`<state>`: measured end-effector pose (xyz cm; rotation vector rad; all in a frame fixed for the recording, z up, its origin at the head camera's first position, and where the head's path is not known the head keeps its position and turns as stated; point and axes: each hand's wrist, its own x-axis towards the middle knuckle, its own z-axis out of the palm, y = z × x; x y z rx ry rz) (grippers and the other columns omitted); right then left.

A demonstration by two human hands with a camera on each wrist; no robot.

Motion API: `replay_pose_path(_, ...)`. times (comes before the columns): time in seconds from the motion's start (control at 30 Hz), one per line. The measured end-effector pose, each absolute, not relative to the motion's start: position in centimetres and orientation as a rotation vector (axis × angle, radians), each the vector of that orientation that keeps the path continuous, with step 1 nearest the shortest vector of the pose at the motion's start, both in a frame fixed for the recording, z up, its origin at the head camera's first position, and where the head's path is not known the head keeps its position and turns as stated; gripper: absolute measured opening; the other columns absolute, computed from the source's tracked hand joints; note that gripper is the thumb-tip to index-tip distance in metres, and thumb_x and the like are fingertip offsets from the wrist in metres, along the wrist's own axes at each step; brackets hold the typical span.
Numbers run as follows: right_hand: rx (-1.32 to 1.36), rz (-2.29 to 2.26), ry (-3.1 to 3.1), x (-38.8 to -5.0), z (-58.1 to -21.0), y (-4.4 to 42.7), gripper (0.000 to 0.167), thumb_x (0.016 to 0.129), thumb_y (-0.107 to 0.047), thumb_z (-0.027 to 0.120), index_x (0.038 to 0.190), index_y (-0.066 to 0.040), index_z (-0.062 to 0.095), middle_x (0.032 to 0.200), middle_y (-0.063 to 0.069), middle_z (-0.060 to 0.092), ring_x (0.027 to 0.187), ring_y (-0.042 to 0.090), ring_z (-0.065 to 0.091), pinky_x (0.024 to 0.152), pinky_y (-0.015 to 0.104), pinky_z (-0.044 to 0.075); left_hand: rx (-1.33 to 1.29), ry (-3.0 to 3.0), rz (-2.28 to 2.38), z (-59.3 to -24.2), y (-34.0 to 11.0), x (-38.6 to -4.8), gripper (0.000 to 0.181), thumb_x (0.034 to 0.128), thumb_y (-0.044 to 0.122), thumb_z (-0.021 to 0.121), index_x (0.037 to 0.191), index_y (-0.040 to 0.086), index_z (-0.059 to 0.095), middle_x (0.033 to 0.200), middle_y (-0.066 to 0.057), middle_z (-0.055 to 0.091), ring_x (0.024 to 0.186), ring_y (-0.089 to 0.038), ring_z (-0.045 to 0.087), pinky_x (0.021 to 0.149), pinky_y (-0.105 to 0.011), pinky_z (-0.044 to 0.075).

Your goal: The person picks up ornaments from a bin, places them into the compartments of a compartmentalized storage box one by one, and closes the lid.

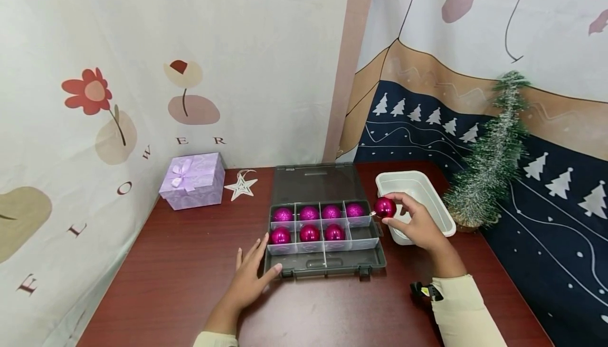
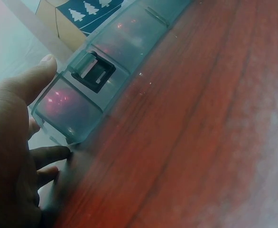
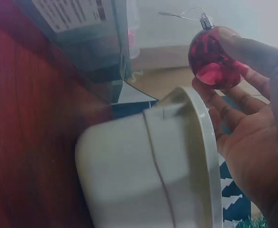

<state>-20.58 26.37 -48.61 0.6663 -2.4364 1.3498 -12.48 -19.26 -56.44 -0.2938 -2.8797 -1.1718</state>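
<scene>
A shiny magenta Christmas ball [image 1: 385,207] with a metal cap and a thin loop is pinched between thumb and fingers of my right hand [image 1: 418,224]. That hand is over the left part of a white plastic tub [image 1: 444,215], right of a grey compartment box [image 1: 332,259] whose lid is folded back. Several glittery balls [image 1: 309,213] sit in the box's back row; shiny balls [image 1: 310,233] fill three compartments of the row before it, and its right compartment shows none. My left hand [image 1: 249,278] rests against the box's front left corner, fingers fairly straight.
A lilac gift box [image 1: 192,180] with a bow and a white star ornament [image 1: 241,185] stand at the back left. A small frosted tree [image 1: 494,167] is right of the tub. Printed cloth [image 1: 266,46] hangs behind the brown table [image 1: 190,262].
</scene>
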Motion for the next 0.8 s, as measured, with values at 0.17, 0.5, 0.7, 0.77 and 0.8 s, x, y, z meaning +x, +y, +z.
replay_pose_path(0.17, 0.744, 1.266, -2.396, -20.6, -48.9, 25.7, 0.055, 0.084, 0.005, 0.089, 0.135, -0.002, 0.071, 0.137, 0.020, 0.067, 0.115, 0.008, 0.056, 0.078, 0.031, 0.051, -0.295, -2.882, -1.171, -56.6, -19.3, -12.5, 0.089, 0.1030, 0.053, 0.069, 0.175, 0.021, 0.028, 0.175, -0.016, 0.041, 0.165, -0.046, 0.032, 0.131, -0.079, -0.006)
replay_pose_path(0.5, 0.773, 1.142, -2.491, -20.5, -49.5, 24.5, 0.053, 0.087, -0.006, 0.091, 0.137, -0.006, 0.072, 0.136, 0.014, 0.070, 0.123, 0.029, 0.065, 0.108, 0.022, 0.056, -0.299, -2.867, -1.193, -56.3, -19.2, -12.5, 0.089, 0.1029, 0.052, 0.069, 0.175, 0.020, 0.029, 0.175, -0.017, 0.040, 0.165, -0.047, 0.031, 0.131, -0.079, -0.007)
replay_pose_path(0.7, 0.801, 1.043, -2.552, -20.2, -49.6, 23.6, 0.053, 0.087, -0.012, 0.091, 0.137, -0.006, 0.073, 0.137, 0.016, 0.070, 0.127, 0.040, 0.067, 0.112, 0.061, 0.047, -0.295, -2.877, -1.188, -56.5, -19.2, -12.5, 0.089, 0.1029, 0.053, 0.069, 0.175, 0.020, 0.028, 0.175, -0.017, 0.040, 0.165, -0.047, 0.031, 0.131, -0.079, -0.007)
replay_pose_path(0.77, 0.785, 1.014, -2.577, -20.1, -49.7, 23.4, 0.053, 0.087, -0.014, 0.092, 0.137, -0.006, 0.073, 0.138, 0.017, 0.070, 0.128, 0.042, 0.066, 0.105, 0.063, 0.042, -0.294, -2.877, -1.187, -56.5, -19.3, -12.5, 0.089, 0.1028, 0.053, 0.069, 0.175, 0.021, 0.028, 0.175, -0.017, 0.041, 0.165, -0.047, 0.031, 0.131, -0.079, -0.007)
replay_pose_path(0.8, 0.778, 0.999, -2.588, -20.1, -49.7, 23.3, 0.054, 0.087, -0.014, 0.092, 0.137, -0.006, 0.073, 0.138, 0.018, 0.070, 0.129, 0.042, 0.066, 0.104, 0.063, 0.041, -0.294, -2.877, -1.186, -56.5, -19.3, -12.5, 0.089, 0.1027, 0.053, 0.069, 0.175, 0.021, 0.028, 0.175, -0.017, 0.041, 0.165, -0.047, 0.032, 0.131, -0.079, -0.007)
